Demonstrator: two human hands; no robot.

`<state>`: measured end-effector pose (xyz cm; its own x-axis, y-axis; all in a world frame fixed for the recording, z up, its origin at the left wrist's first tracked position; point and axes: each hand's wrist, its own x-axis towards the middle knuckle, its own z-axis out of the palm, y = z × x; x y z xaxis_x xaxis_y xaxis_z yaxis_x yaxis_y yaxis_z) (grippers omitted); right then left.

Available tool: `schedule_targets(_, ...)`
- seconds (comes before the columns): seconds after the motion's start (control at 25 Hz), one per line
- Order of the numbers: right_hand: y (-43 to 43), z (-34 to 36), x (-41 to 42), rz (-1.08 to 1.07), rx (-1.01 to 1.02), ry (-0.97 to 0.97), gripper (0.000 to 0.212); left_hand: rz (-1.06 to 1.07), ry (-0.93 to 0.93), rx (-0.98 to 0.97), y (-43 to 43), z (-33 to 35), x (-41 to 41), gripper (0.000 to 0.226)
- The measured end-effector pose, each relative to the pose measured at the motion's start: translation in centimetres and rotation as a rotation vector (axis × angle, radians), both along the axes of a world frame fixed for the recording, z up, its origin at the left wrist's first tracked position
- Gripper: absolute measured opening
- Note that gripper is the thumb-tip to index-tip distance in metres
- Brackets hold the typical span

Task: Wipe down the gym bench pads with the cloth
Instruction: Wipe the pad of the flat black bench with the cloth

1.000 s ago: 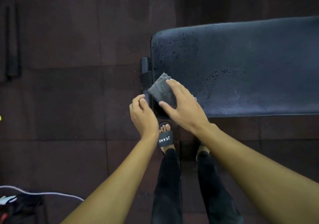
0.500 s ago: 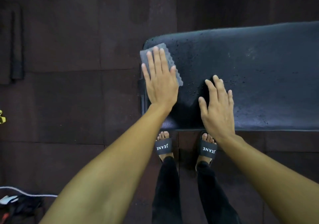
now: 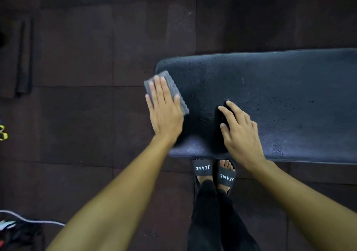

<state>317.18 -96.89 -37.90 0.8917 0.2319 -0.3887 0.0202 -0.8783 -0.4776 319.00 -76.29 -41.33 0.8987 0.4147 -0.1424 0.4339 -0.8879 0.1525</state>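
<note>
The left grip [image 3: 166,113] lies flat with straight fingers and presses the cloth [image 3: 172,82] on the left end of the bench pad [image 3: 280,96], centre-left of the frame. The right grip [image 3: 241,133] rests on the pad, empty. The cloth overhangs the edge; as nothing pinches it, it may slide to the floor [image 3: 77,57].

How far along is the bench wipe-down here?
Done: nothing clearly; dark specks dot most of the pad. In hand: the left hand presses the grey cloth flat at the pad's left end, right hand resting on the pad. Left: the whole speckled stretch rightward.
</note>
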Motion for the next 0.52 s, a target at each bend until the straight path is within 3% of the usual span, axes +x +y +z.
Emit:
schedule_targets(0.12,-0.4,-0.4,-0.2,0.006,0.011,-0.015,0.05,-0.01,0.017,-0.008,1.5,-0.8,6.3,0.059)
schedule_targets(0.24,-0.7,-0.6,-0.1,0.01,0.05,0.01,0.051,-0.124,-0.039,0.059,-1.4,-1.1,7.3,0.058)
schedule_targets(0.36,-1.2,-0.4,0.2,0.031,0.092,0.053,0.05,-0.32,-0.045,0.052,-4.6,-0.6,1.6,0.057)
schedule_targets(0.52,-3.0,0.5,2.0,-0.021,0.131,-0.077,0.038,-0.279,0.08,0.016,-3.1,0.7,-5.1,0.061)
